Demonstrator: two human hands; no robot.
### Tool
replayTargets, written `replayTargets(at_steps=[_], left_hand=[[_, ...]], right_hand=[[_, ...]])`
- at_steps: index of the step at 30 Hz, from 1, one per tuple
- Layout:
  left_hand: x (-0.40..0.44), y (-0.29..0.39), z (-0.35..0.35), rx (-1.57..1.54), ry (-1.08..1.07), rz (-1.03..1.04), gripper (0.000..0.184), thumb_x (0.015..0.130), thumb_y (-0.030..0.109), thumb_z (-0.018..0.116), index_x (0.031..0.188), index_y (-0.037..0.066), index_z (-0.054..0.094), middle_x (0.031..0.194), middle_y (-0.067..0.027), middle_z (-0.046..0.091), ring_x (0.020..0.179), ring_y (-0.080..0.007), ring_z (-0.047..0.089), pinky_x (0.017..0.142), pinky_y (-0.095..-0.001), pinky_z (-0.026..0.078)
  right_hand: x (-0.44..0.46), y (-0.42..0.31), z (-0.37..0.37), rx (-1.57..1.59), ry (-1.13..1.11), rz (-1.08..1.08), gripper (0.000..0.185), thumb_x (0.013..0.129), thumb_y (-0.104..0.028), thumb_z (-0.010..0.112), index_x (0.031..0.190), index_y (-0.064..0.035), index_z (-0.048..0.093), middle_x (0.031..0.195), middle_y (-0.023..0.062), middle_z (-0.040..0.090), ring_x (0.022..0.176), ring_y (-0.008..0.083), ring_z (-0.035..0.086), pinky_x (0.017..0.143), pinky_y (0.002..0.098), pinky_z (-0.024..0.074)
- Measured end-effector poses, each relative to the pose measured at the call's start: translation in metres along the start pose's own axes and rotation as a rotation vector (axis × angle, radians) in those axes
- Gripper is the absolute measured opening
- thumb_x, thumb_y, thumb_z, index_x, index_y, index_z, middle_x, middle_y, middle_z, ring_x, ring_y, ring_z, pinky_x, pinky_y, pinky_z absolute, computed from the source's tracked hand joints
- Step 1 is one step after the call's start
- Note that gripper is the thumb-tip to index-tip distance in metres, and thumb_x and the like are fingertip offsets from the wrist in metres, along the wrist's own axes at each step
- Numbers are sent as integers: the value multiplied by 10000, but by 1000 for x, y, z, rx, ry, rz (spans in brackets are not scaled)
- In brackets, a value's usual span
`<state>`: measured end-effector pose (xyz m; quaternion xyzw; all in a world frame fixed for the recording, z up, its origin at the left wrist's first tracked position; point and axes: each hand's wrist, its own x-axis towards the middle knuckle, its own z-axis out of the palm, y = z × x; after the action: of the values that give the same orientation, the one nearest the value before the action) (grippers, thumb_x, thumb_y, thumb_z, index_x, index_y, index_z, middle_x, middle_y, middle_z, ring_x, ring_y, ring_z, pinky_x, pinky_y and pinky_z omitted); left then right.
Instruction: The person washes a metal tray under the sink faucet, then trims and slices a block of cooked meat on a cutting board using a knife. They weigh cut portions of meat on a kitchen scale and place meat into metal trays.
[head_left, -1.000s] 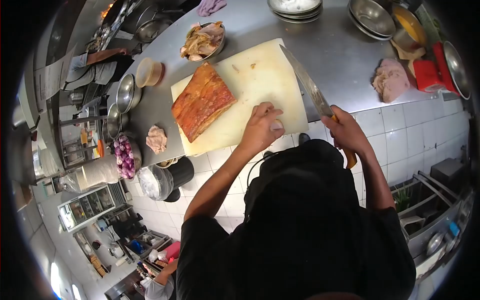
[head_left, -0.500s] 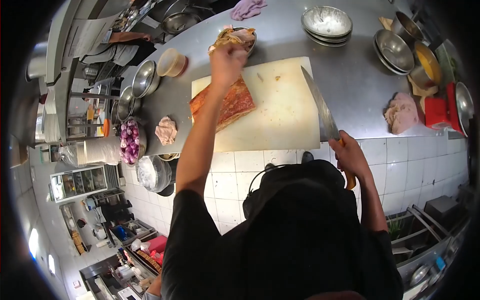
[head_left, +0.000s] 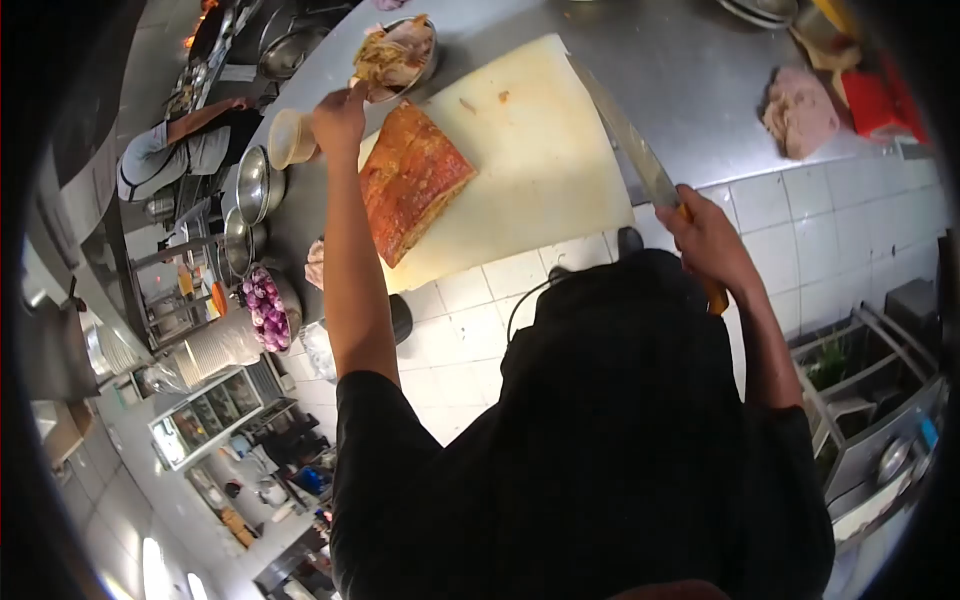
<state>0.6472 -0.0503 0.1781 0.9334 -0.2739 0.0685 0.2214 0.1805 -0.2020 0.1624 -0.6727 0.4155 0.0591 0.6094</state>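
Note:
My right hand (head_left: 708,240) is wrapped round the orange handle of a large knife (head_left: 632,135). The long blade points away from me, along the right edge of the white cutting board (head_left: 535,190). On the board's left side lies a slab of roasted meat (head_left: 415,180) with reddish-brown crackled skin. My left hand (head_left: 340,122) is beyond the slab, at the near-left side of a metal bowl (head_left: 430,60) heaped with meat scraps (head_left: 393,58). Its fingers are curled closed by the bowl's rim, and what they grip is hidden. Small crumbs lie on the board.
Left of the board stand a plastic tub (head_left: 290,138), metal bowls (head_left: 256,185) and a bowl of purple onions (head_left: 265,308). A crumpled pinkish cloth (head_left: 800,112) and a red object (head_left: 875,100) are on the right. Another person (head_left: 180,150) stands at the far left.
My left hand has shifted from over the scraps to the bowl's near-left side. The view has turned and moved, so the board and slab appear tilted. The knife stays in my right hand.

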Motion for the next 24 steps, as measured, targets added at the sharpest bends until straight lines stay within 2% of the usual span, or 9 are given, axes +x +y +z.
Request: replayTargets(at_steps=[2,4,8,12,16,18,19,21,24], left_hand=[[-17,-13,3,67,-95,-57,567,748,513,725,1020,16,723,908,-210,709,887,-316,692,824,-397,514],[-36,-15,9,54,-298,-137,553,820,483,682,1091,1,701,937,-155,721,857,-228,684,778,-344,508],[-52,-1,14,27,-284,-150,598,833,520,642,1094,-15,693,889,-124,709,804,-184,655,760,-310,504],[-61,6,7,-33,-340,-188,606,832,519,642,1116,-15,681,896,-121,701,829,-175,649,757,-289,502],[-109,26,9,-256,-575,-14,549,840,384,703,1204,-18,619,1057,-141,678,960,-194,641,860,-303,490],[-142,72,-19,-241,-696,233,517,819,352,723,1177,-7,623,1147,-153,647,1041,-274,614,920,-337,470],[-156,73,-25,-242,-702,228,517,819,352,723,1177,-7,623,1147,-153,647,1041,-274,614,920,-337,470],[-179,74,-34,-126,-326,545,491,816,234,736,1193,-44,590,1198,-176,608,1102,-308,576,957,-359,447],[-200,72,-74,-250,-242,276,446,815,144,737,1187,-51,585,1240,-205,560,1144,-340,546,977,-391,434]], right_hand=[[2,3,1,-34,-10,-2,284,961,-254,552,999,26,518,636,143,552,498,208,555,516,366,450],[4,0,2,-91,-27,-8,312,958,-271,556,1002,34,506,661,184,567,549,258,580,598,410,454],[9,3,9,-146,-49,-47,321,960,-279,553,1023,32,502,683,198,582,557,277,585,602,411,459],[10,5,14,-195,-43,-69,310,962,-269,542,1038,28,497,758,246,613,650,402,610,646,462,464],[1,0,17,-290,-3,-125,288,957,-233,541,1070,26,483,800,279,625,770,484,600,694,515,458],[0,3,22,-323,9,-153,284,953,-218,545,1087,22,475,785,280,623,772,483,600,699,520,460],[0,6,23,-354,21,-175,283,949,-203,548,1104,19,467,769,281,621,774,482,601,705,525,463],[-1,10,23,-365,36,-206,280,946,-192,547,1115,15,463,763,282,620,776,483,602,706,531,465],[-3,8,25,-364,34,-219,283,943,-178,546,1134,10,457,760,286,622,779,485,604,708,537,468]])
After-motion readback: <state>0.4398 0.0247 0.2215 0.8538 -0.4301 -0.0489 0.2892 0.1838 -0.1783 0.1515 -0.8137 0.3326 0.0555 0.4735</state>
